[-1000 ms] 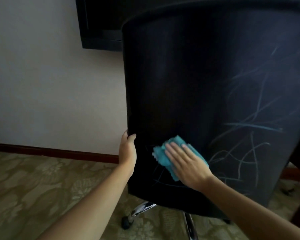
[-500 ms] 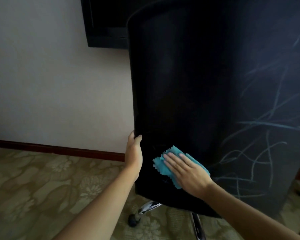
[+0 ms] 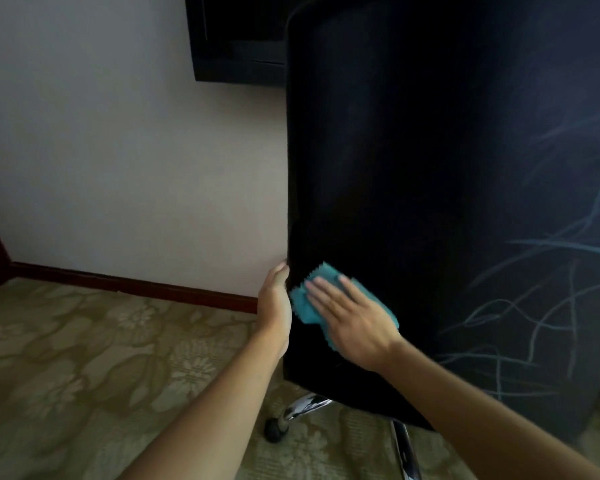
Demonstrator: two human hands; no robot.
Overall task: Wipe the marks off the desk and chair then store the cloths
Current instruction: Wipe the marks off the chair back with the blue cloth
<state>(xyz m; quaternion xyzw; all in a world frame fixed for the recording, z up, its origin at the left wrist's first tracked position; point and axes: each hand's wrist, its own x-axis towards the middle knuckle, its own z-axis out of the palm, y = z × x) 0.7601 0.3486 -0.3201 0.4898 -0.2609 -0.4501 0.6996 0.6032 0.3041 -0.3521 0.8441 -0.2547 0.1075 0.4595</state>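
The black back of an office chair (image 3: pixel 430 185) fills the right half of the view. Pale blue scribbled marks (image 3: pixel 541 306) cover its lower right part. A teal cloth (image 3: pixel 305 306) lies flat against the chair back near its lower left edge. My right hand (image 3: pixel 350 320) presses on the cloth with straight fingers. My left hand (image 3: pixel 276 299) grips the chair back's left edge, its fingers hidden behind the edge.
A chrome chair leg with a black caster (image 3: pixel 278 427) stands on the patterned carpet (image 3: pixel 84 375). A pale wall (image 3: pixel 118 150) with a dark red skirting board (image 3: pixel 136 285) is close behind. A black panel (image 3: pixel 236 39) hangs on the wall.
My right hand and the cloth have slid left and slightly up toward the chair's left edge, close to my left hand. The view has shifted left.
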